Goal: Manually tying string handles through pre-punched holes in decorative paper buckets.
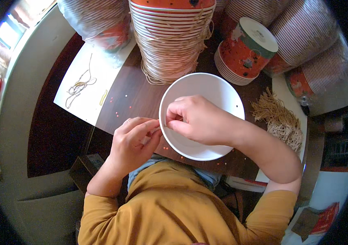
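Observation:
A white paper bucket stands in front of me with its open mouth facing up. One small dark hole shows in its right wall. My right hand reaches inside, fingers curled and pinched against the left wall. Outside that same wall, my left hand has thumb and fingertips pressed together right at the bucket's side. Whatever either hand pinches is too small or too hidden to name.
Behind the bucket rises a tall nested stack of buckets draped with strings. Upturned orange buckets stand right of it, wrapped stacks farther back. A bundle of beige cords lies at right, loose string on white paper at left.

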Action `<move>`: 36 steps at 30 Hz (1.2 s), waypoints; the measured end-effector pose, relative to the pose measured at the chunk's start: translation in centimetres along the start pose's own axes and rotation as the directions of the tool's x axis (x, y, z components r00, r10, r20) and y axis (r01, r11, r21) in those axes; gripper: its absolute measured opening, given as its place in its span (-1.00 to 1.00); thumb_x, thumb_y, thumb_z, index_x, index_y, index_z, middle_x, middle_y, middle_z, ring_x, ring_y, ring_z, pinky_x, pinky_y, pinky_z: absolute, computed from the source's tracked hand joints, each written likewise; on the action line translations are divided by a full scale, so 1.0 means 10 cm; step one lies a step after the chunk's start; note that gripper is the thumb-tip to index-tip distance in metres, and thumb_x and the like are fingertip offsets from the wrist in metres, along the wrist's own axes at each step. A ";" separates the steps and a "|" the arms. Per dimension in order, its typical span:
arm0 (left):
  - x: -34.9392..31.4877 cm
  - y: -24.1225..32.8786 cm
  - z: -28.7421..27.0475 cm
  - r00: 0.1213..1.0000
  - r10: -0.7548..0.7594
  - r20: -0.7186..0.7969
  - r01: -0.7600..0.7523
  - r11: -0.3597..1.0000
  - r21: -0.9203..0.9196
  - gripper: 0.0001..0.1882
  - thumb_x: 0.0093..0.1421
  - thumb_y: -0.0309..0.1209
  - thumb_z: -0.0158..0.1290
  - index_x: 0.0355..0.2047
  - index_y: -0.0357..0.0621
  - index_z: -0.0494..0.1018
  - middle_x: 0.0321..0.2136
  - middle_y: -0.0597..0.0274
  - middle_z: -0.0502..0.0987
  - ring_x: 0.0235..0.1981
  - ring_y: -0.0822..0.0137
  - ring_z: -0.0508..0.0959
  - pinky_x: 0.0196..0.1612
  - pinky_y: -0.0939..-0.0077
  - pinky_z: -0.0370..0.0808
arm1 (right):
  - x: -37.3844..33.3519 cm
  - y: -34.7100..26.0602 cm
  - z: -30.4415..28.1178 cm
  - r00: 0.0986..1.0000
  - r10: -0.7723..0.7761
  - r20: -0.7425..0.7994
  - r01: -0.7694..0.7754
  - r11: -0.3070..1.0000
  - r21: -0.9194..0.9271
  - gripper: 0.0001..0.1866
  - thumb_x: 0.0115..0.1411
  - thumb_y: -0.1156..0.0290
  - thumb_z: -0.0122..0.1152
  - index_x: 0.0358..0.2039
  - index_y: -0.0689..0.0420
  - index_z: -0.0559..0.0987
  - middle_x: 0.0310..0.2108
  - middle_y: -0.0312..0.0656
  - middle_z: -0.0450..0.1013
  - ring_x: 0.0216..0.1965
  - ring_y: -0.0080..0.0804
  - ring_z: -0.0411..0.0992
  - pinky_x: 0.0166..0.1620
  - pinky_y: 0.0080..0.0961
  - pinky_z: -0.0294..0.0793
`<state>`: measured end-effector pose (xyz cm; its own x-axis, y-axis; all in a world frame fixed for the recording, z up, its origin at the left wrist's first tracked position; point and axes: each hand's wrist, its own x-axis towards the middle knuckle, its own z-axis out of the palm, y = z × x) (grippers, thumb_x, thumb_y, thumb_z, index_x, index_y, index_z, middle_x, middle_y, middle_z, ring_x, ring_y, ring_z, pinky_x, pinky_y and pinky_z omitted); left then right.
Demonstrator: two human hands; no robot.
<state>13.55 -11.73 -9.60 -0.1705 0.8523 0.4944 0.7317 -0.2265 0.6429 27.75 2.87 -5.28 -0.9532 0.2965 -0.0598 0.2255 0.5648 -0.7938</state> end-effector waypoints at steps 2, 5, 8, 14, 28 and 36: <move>0.00 0.01 0.01 1.000 0.003 -0.007 -0.003 1.000 0.011 -0.74 -0.08 -0.63 0.20 -0.32 -0.22 0.51 -0.47 0.11 0.56 -0.49 0.18 0.55 -0.42 0.41 0.48 | 0.00 -0.01 0.01 1.000 0.000 0.003 0.000 1.000 0.008 -0.86 0.06 0.47 0.13 -0.41 0.29 0.54 -0.45 -0.03 0.48 -0.39 -0.20 0.47 -0.27 -0.36 0.44; 0.01 0.03 0.02 0.999 0.047 -0.013 -0.046 0.997 0.056 -0.77 -0.08 -0.62 0.20 -0.35 -0.21 0.50 -0.47 0.13 0.55 -0.50 0.17 0.55 -0.41 0.39 0.47 | 0.00 -0.02 0.02 1.000 -0.008 -0.002 0.008 1.000 0.030 -0.86 0.06 0.47 0.13 -0.42 0.29 0.54 -0.45 -0.03 0.48 -0.39 -0.20 0.47 -0.28 -0.36 0.45; 0.03 0.05 0.06 0.993 0.115 -0.034 -0.110 0.987 0.117 -0.80 -0.10 -0.60 0.19 -0.41 -0.20 0.48 -0.52 0.16 0.51 -0.53 0.17 0.52 -0.44 0.38 0.43 | 0.00 -0.03 0.03 1.000 -0.012 -0.017 0.012 1.000 0.001 -0.86 0.06 0.47 0.13 -0.42 0.30 0.55 -0.47 -0.02 0.48 -0.40 -0.19 0.47 -0.28 -0.36 0.45; 0.04 0.07 0.11 0.975 0.218 -0.042 -0.204 0.955 0.217 -0.80 -0.19 -0.56 0.19 -0.52 -0.16 0.41 -0.65 0.24 0.36 -0.66 0.20 0.38 -0.49 0.36 0.36 | -0.10 -0.14 0.01 0.996 0.080 0.035 -0.081 0.996 0.021 -0.84 0.07 0.47 0.12 -0.39 0.30 0.56 -0.44 -0.01 0.50 -0.38 -0.24 0.48 -0.28 -0.39 0.45; -0.26 -0.08 0.09 0.956 -0.288 -0.051 0.228 0.845 -0.484 -0.94 -0.03 -0.65 0.03 -0.53 -0.26 0.41 -0.60 0.28 0.39 -0.59 0.53 0.37 -0.52 0.64 0.29 | -0.53 -0.36 0.21 0.996 0.026 -0.091 -0.051 0.955 -0.293 -0.36 -0.02 0.24 0.34 0.01 0.33 0.37 -0.35 0.00 0.45 -0.36 -0.15 0.48 -0.28 -0.32 0.45; -0.41 -0.20 -0.05 0.954 -0.294 0.050 0.258 0.730 -0.632 -0.85 0.00 -0.52 0.05 -0.38 -0.29 0.43 -0.47 0.29 0.42 -0.41 0.50 0.41 -0.32 0.62 0.36 | -0.52 -0.35 0.22 0.995 0.055 -0.087 -0.074 0.971 -0.227 -0.72 0.01 0.38 0.25 -0.25 0.22 0.53 -0.50 -0.12 0.42 -0.55 -0.23 0.42 -0.44 -0.40 0.40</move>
<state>12.46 -15.02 -12.67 -0.3447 0.9038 0.2535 0.0731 -0.2434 0.9672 31.45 -2.34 -3.49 -0.9182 0.3929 -0.0509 0.3351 0.7017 -0.6288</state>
